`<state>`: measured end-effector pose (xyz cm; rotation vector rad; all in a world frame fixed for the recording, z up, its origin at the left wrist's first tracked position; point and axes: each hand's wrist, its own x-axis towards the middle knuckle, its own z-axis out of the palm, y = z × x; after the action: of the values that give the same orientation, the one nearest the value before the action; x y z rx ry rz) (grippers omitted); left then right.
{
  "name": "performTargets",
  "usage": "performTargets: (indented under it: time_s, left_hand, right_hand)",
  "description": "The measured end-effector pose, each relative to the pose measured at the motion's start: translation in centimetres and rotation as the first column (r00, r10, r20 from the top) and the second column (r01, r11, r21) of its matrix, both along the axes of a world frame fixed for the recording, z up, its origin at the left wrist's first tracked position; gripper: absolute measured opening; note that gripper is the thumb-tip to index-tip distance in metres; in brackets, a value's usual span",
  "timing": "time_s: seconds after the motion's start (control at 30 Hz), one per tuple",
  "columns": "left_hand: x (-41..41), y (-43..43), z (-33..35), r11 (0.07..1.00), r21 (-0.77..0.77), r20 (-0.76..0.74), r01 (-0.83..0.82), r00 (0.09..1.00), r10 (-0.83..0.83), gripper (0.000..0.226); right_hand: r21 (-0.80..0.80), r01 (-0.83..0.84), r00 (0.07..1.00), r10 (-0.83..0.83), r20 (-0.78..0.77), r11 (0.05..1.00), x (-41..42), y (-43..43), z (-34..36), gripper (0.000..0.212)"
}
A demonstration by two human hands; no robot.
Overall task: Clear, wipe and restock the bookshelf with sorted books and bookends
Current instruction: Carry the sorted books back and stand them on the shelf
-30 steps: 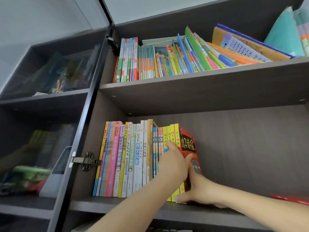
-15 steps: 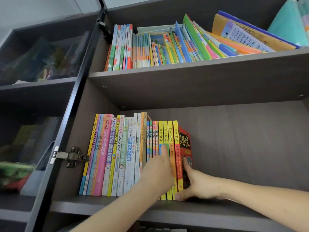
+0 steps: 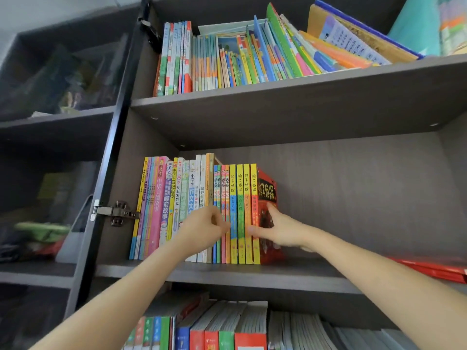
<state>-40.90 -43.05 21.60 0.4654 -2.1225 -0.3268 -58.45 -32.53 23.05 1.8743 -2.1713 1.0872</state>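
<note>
A row of upright colourful books (image 3: 177, 210) fills the left part of the middle shelf (image 3: 290, 274). The row ends in several yellow-spined books (image 3: 240, 193), the last showing a red cover (image 3: 267, 190). My right hand (image 3: 280, 228) lies flat against that red cover, with its thumb across the front of the yellow spines. My left hand (image 3: 207, 228) is in front of the thin spines at mid-row, its fingers curled with nothing visibly held. No bookend is in view.
Flat red items (image 3: 434, 270) lie at the right end of the middle shelf. The upper shelf holds leaning books (image 3: 227, 61), and the lower shelf holds more books (image 3: 227, 332). A glass door (image 3: 50, 147) on a metal hinge (image 3: 113, 213) stands at left.
The yellow and red books went from leaning to upright and flush. My left hand's pointing finger curled in and came off the yellow spines. My right hand rose higher on the red cover.
</note>
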Motion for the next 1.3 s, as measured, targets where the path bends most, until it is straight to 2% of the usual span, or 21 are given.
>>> performTargets:
  time_s: [0.1, 0.2, 0.3, 0.37, 0.47, 0.57, 0.7, 0.8, 0.93, 1.07, 1.17, 1.3]
  left_hand:
    - [1.7, 0.4, 0.1, 0.996, 0.086, -0.056, -0.001, 0.998, 0.006, 0.017]
    - [3.6, 1.6, -0.5, 0.990, 0.142, -0.171, -0.016, 0.984, 0.041, 0.014]
    - [6.0, 3.5, -2.6, 0.981, 0.190, -0.303, -0.021, 0.950, 0.079, 0.012]
    - [8.0, 5.0, -4.6, 0.979, 0.202, -0.325, -0.020, 0.942, 0.087, 0.011]
    - [11.7, 7.2, -8.5, 0.976, 0.198, -0.283, -0.088, 0.948, 0.143, 0.011]
    - [16.7, 9.2, -13.7, 0.946, 0.234, -0.232, -0.225, 0.932, 0.279, 0.016]
    - [24.8, 13.6, -20.1, 0.854, 0.318, -0.108, -0.413, 0.879, 0.465, 0.008]
    - [31.0, 16.9, -23.3, 0.761, 0.381, -0.052, -0.525, 0.810, 0.585, 0.015]
    - [39.7, 21.1, -26.7, 0.642, 0.496, -0.086, -0.584, 0.703, 0.706, 0.015]
    - [49.7, 25.1, -30.1, 0.510, 0.616, -0.092, -0.601, 0.587, 0.804, 0.014]
    - [57.4, 27.8, -33.1, 0.392, 0.675, -0.016, -0.626, 0.518, 0.855, 0.012]
    - [64.7, 29.6, -37.4, 0.263, 0.765, 0.073, -0.587, 0.485, 0.871, 0.009]
  right_hand:
    - [-0.136, 0.111, 0.989, -0.123, -0.082, 0.985, 1.0, 1.4, 0.5, 0.086]
    - [-0.344, 0.156, 0.963, -0.220, -0.157, 0.926, 3.5, 3.8, 0.1, 0.070]
    - [-0.556, 0.067, 0.953, -0.219, -0.212, 0.828, 7.0, 6.4, -1.9, 0.050]
    - [-0.629, -0.109, 0.947, -0.113, -0.301, 0.770, 9.4, 7.1, -4.0, 0.033]
    - [-0.490, -0.352, 0.912, 0.174, -0.372, 0.797, 12.8, 6.8, -7.7, 0.015]
    - [-0.303, -0.529, 0.839, 0.434, -0.328, 0.793, 16.8, 5.7, -12.4, 0.023]
    - [-0.131, -0.703, 0.711, 0.683, -0.171, 0.699, 23.1, 5.2, -18.8, 0.022]
    - [0.006, -0.790, 0.612, 0.789, -0.052, 0.613, 28.1, 5.6, -22.9, 0.019]
    - [0.185, -0.845, 0.511, 0.860, 0.000, 0.502, 36.1, 7.1, -27.9, 0.016]
    - [0.252, -0.868, 0.457, 0.887, 0.070, 0.427, 45.1, 8.9, -32.1, 0.015]
    - [0.298, -0.859, 0.480, 0.858, 0.181, 0.417, 52.0, 10.4, -35.6, 0.017]
    - [0.395, -0.798, 0.575, 0.771, 0.272, 0.456, 58.3, 11.8, -41.2, 0.020]
